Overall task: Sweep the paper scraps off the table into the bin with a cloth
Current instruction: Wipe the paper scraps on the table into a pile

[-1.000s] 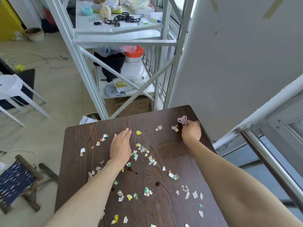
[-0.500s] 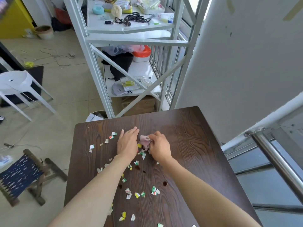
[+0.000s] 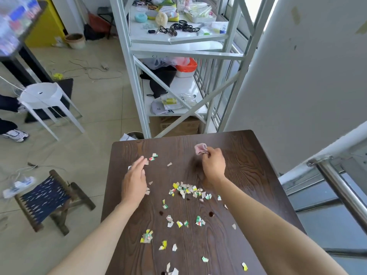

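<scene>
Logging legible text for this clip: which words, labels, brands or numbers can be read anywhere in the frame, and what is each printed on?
"ok": on the pale bag on the lower rack shelf.
Cardboard box under the rack: a small printed mark, too small to read.
White packet on the upper shelf: blue print, too blurred to read.
Paper scraps on the table: coloured print only, no readable letters.

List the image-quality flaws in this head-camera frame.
Head view: wide-angle bending curves the shelf frame and steel rail; motion blur smears the far-left tabletop items; soft daylight, faint shadow under the right hand; paper scraps stay sharp.
</scene>
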{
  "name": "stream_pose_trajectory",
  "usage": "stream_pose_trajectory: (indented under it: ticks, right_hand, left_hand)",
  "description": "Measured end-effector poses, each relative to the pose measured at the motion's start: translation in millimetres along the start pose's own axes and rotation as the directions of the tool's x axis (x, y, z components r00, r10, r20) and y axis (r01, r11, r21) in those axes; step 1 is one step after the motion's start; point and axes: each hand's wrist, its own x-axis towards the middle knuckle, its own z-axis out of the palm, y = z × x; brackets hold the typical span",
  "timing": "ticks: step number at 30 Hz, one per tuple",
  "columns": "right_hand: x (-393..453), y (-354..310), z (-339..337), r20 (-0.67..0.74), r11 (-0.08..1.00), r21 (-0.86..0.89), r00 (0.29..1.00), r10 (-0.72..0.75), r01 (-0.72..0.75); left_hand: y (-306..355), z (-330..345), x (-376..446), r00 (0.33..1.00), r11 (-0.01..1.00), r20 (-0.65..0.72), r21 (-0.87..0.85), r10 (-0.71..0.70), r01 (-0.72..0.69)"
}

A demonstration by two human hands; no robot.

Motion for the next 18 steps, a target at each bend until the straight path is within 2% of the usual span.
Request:
stream_pose_trajectory:
  ticks: [4,8,12,16,17,18]
  right_hand:
    - [10.8,-8.1,33.7,0.135,1.000,-0.028,0.991,0.013,-0.009]
    - [-13.7,-26.7,64.8,0.262,0.978,-0.128,0.956,-0.129,0.167]
    - [-54.4,-26.4,77.5,0.379,0.900,-0.110,0.855,-0.355,0.422]
    - [-75.8,-28.8,73.6,0.570,0.800,-0.065,0.680,-0.461,0.597]
    - [-73.8,-32.0,71.8,0.577,0.802,-0.053,0.674,-0.461,0.595]
    - [-70.2,-36.3,69.0,0.552,0.818,-0.050,0.699,-0.455,0.572]
  left_hand:
    - [-28.6,-17.3,-28.4,0.983,0.983,-0.107,0.090,-0.152,0.161]
    - [-42.4,-18.6,-43.7,0.980,0.969,-0.083,0.156,-0.182,0.193]
    - [-45.4,-16.3,-46.3,0.983,0.970,-0.076,0.163,-0.168,0.178]
    - [-50.9,-23.2,-47.1,0.987,0.969,-0.058,0.192,-0.148,0.157]
    - [-53.1,-25.4,-47.5,0.990,0.970,-0.046,0.198,-0.135,0.141]
    - [-55.6,-27.7,-47.5,0.992,0.972,-0.035,0.200,-0.122,0.126]
